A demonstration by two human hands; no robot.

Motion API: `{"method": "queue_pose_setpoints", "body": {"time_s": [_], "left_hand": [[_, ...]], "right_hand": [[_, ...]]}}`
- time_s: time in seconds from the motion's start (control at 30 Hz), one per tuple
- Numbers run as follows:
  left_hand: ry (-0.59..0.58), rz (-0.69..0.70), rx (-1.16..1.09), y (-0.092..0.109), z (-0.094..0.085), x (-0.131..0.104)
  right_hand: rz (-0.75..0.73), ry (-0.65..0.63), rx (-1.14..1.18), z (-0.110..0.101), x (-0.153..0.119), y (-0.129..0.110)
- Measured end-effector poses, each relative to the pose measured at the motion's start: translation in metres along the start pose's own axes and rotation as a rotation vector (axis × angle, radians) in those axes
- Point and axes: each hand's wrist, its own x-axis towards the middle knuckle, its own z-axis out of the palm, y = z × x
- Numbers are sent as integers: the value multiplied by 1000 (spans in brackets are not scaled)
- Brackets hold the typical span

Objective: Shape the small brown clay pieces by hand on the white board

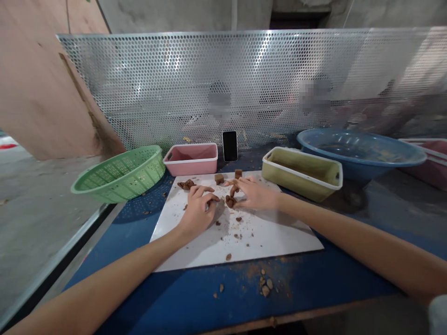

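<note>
A dark brown lump, apparently clay (pixel 230 201), stands on the white board (pixel 279 237), with another brown piece just above it. My right hand (pixel 256 193) reaches in from the right, its fingers and thumb closed around these pieces. The fingers partly cover them. To the left, my left hand (pixel 199 209) rests over the board with bent fingers apart, and nothing shows in its grasp. Beyond my left hand lies a bigger dark clay lump (pixel 186 184). Two small brown blocks, the left block (pixel 219 179) and the right block (pixel 238 173), sit near the board's far edge.
Crumbs scatter over the board and the blue table (pixel 167 302). Behind are a green basket (pixel 122 174), a pink bin (pixel 192 165), a phone-like device (pixel 229 146), an olive bin (pixel 300 179) and a blue basin (pixel 363 163). A perforated metal panel (pixel 167 93) rises at the back.
</note>
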Motion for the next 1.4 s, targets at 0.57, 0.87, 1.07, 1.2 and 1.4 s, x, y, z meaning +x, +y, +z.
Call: {"method": "queue_pose_setpoints", "body": {"time_s": [0.57, 0.87, 1.07, 1.2, 1.4], "left_hand": [[-8, 11, -3, -1, 0, 0], [-34, 109, -33, 3, -3, 1], [-95, 219, -42, 4, -4, -1], [-114, 213, -24, 3, -5, -2], [-136, 236, 5, 0, -3, -2]], "right_hand": [[-71, -13, 66, -10, -12, -9], [27, 25, 34, 3, -10, -10], [20, 237, 55, -6, -23, -18], [74, 237, -3, 4, -36, -40], [153, 207, -14, 26, -40, -56]]}}
